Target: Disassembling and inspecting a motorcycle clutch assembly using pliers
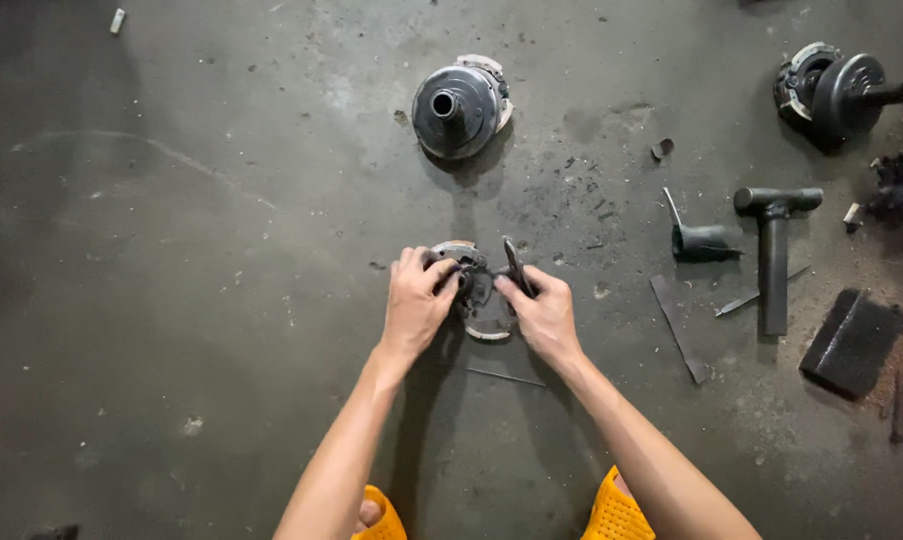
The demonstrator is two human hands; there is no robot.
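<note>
Frame centre, on the concrete floor [221, 300]: round metal clutch assembly [483, 310]. Left hand [416, 300] clasps its left rim; right hand [543, 312] pinches a dark slim tool [516, 265] against it. Above: dark pulley drum [458, 108]. Right: T-handle wrench [773, 250].

Bare forearms, sleeveless — perforated orange clogs [616, 515]

No packages, labels, signs or screens show, as far as the dim floor reveals.
</note>
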